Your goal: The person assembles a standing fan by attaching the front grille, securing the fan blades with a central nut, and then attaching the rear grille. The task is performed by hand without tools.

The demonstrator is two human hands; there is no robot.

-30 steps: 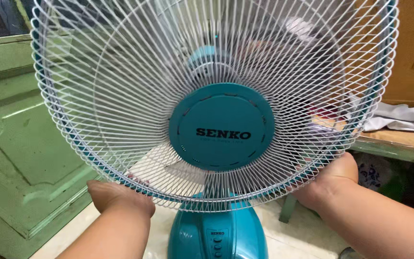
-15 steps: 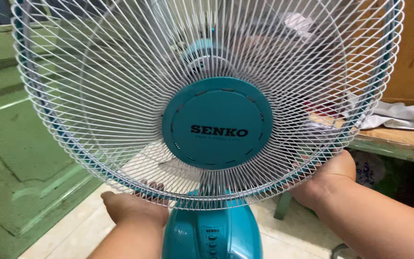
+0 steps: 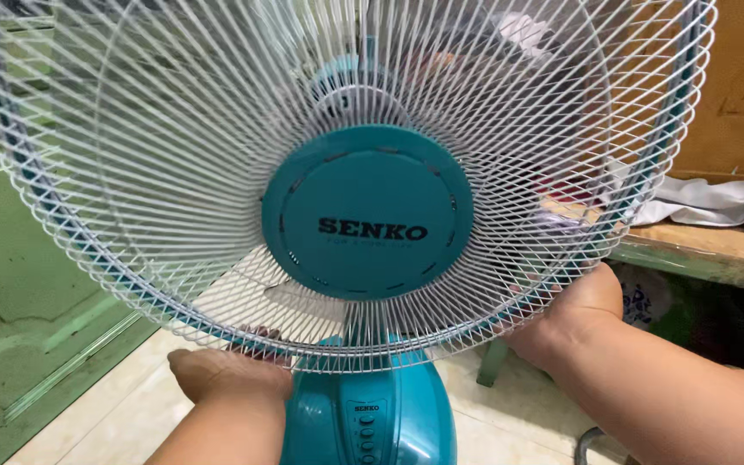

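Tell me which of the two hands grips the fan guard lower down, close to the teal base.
The left hand: it holds the bottom rim of the white wire guard beside the teal base. The right hand grips the rim higher, at the lower right.

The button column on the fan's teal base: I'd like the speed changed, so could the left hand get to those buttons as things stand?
Probably yes. The left hand grips the grille's lower rim right beside the base, and nothing lies between it and the buttons; it would have to let go first.
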